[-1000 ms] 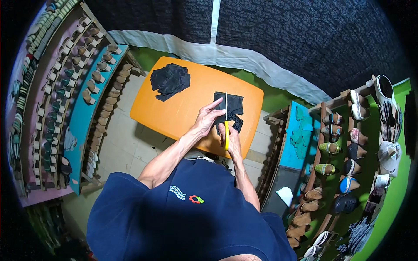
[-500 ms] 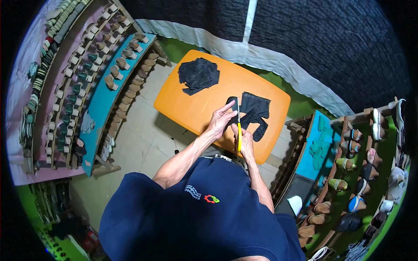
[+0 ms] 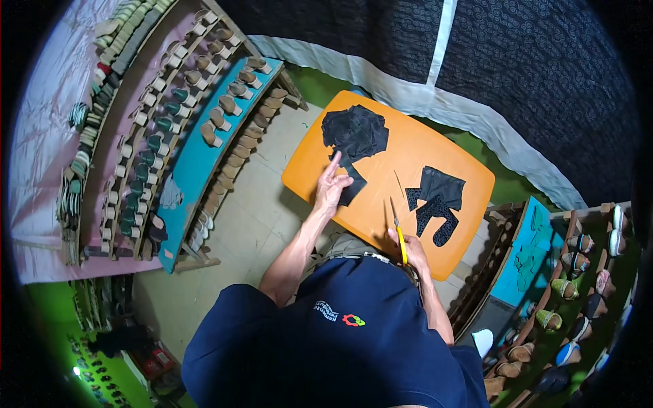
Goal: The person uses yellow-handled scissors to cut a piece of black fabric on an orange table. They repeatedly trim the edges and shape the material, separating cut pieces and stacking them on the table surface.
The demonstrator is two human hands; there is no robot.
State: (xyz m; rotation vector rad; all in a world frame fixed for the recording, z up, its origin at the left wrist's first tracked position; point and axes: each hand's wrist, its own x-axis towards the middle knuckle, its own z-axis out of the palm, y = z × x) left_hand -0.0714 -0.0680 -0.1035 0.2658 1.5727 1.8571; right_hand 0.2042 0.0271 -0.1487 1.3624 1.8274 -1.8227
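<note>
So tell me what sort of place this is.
Most likely a small shoemaking workshop. Racks of shoe lasts and unfinished shoes line both sides. On the orange table lie black cut pieces; the left hand holds one down, and the right hand holds yellow-handled scissors.

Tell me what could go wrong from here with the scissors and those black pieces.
1. The right hand holds scissors pointing up over the table; a careless sweep might nick the left hand.
2. The piece under the left hand lies near the table's edge and could slide off.
</note>
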